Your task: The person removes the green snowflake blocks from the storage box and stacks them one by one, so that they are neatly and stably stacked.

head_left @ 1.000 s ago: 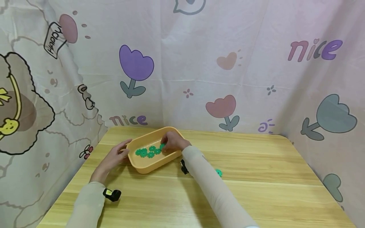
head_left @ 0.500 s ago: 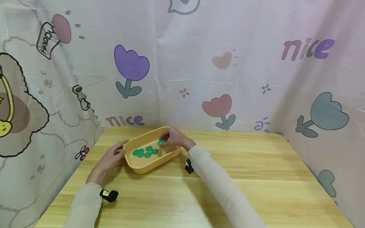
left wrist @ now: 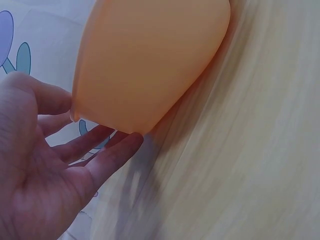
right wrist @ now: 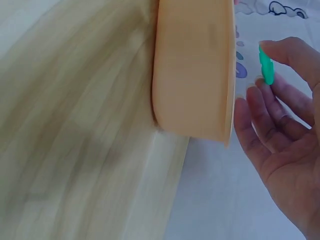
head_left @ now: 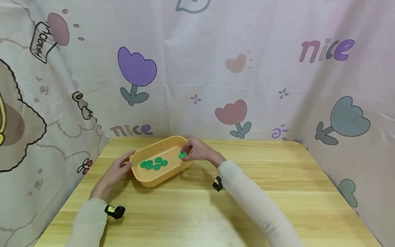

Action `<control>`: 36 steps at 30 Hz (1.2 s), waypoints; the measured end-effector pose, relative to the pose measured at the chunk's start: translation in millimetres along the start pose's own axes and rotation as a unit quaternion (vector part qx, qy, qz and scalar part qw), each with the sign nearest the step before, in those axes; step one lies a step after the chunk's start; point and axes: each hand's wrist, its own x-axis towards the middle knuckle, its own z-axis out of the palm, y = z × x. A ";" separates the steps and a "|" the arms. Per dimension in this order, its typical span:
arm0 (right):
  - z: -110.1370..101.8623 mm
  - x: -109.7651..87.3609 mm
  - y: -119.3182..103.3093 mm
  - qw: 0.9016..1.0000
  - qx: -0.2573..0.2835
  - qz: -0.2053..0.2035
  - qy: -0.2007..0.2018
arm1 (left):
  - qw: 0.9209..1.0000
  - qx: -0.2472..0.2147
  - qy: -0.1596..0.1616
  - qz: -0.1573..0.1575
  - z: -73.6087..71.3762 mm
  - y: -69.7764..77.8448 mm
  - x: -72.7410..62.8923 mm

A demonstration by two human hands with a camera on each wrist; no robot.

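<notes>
An orange tray (head_left: 154, 180) sits on the wooden table (head_left: 277, 178), left of the middle. Several green flower-shaped pieces (head_left: 152, 164) lie in it. My right hand (head_left: 186, 153) pinches one green piece (head_left: 182, 155) over the tray's right end. In the right wrist view that green piece (right wrist: 266, 65) shows edge-on at the fingertips, beside the tray's outer wall (right wrist: 195, 75). My left hand (head_left: 126, 164) rests against the tray's left end. Its fingers (left wrist: 107, 157) lie fairly straight under the tray's rim (left wrist: 100, 120), with the thumb at the corner.
Patterned cloth with tulips and "nice" lettering (head_left: 234, 68) closes off the back and both sides of the table. Black wrist cameras (head_left: 115, 211) (head_left: 217, 184) sit on both sleeves. Bare wood stretches to the right and in front of the tray.
My right hand has lifted one green piece out of the pile and carried it right, to the tray's right end. The left hand stays at the tray's left end.
</notes>
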 end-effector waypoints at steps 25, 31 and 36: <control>-33.8 -100.6 20.9 0.999 0.006 0.013 0.050 | 1.000 0.003 0.000 -0.005 -0.6 0.2 -3.1; -36.8 -121.2 30.3 0.998 0.004 0.012 0.064 | 1.000 0.000 -0.003 -0.002 -0.3 0.0 -1.7; -38.1 -138.2 36.9 0.998 0.006 0.019 0.068 | 1.000 -0.004 -0.005 -0.005 -0.1 0.8 -0.6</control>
